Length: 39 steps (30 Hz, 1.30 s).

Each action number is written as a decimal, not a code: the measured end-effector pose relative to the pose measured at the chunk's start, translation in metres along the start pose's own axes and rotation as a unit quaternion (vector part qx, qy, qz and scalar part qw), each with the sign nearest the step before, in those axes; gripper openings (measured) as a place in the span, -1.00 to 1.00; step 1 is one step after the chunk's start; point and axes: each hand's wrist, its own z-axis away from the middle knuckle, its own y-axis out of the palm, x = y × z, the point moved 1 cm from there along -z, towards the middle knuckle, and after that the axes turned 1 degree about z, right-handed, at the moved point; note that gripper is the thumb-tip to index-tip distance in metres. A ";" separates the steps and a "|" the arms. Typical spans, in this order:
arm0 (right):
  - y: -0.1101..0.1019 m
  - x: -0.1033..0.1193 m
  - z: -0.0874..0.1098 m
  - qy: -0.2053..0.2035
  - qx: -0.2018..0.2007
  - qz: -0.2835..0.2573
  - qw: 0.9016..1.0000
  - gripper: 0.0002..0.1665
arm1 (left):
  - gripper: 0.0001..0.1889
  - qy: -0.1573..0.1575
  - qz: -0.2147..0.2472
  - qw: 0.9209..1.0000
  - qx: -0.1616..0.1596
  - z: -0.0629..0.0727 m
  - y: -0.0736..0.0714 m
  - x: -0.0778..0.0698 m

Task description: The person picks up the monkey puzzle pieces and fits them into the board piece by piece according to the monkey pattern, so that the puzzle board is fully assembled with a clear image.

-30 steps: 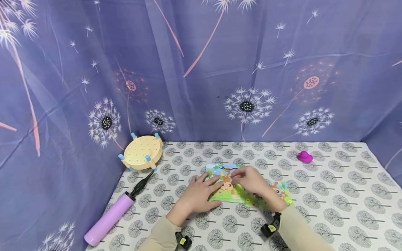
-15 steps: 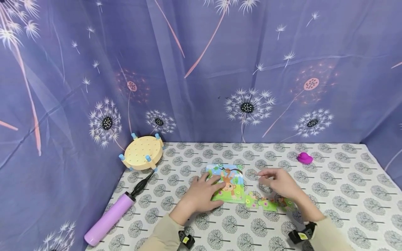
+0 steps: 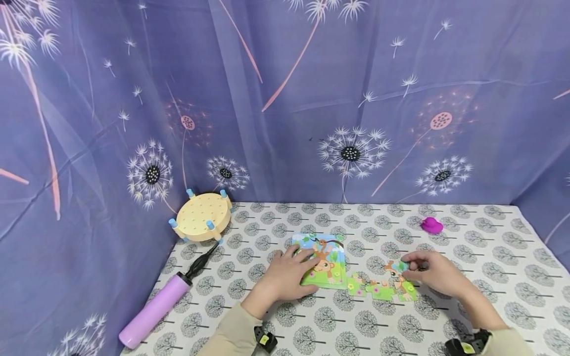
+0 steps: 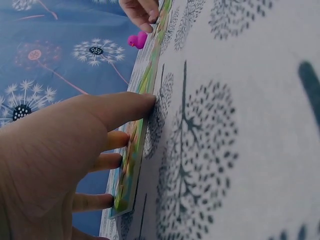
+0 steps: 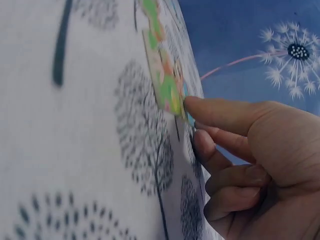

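Observation:
A jigsaw puzzle board [image 3: 331, 282] with an upside-down monkey picture lies flat on the table, its left part hidden under my left hand [image 3: 287, 274]. That hand rests on it with fingers spread and straight, the thumb along the near edge; the left wrist view has the fingertips on the board [image 4: 130, 175]. To the right, my right hand [image 3: 438, 272] pinches the right edge of a blue and brown puzzle piece [image 3: 394, 267] between thumb and forefinger. In the right wrist view the other fingers of this hand [image 5: 265, 160] are curled in.
Several more puzzle pieces [image 3: 380, 290] lie in a row right of the board. A purple rubber duck [image 3: 432, 225] sits farther back. At left are a yellow round pegged stool-like toy [image 3: 204, 216] and a lilac hand pump [image 3: 156, 310]. A dandelion-print curtain [image 3: 285, 148] hangs behind.
My right hand has left the board, moved right across the table and come down on the blue and brown puzzle piece. The left hand has stayed on the board.

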 end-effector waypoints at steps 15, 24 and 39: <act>-0.007 -0.005 -0.002 -0.030 0.041 -0.003 0.999 -0.46 | -0.16 -0.002 0.021 1.000 -0.003 -0.003 0.002 0.002; -0.006 -0.005 0.001 -0.029 0.000 0.021 0.999 -0.45 | -0.14 0.000 0.018 1.000 -0.006 -0.004 0.000 0.003; -0.005 -0.012 0.004 -0.040 -0.019 -0.024 0.999 -0.73 | -0.14 -0.010 0.022 1.000 0.007 -0.003 0.001 0.004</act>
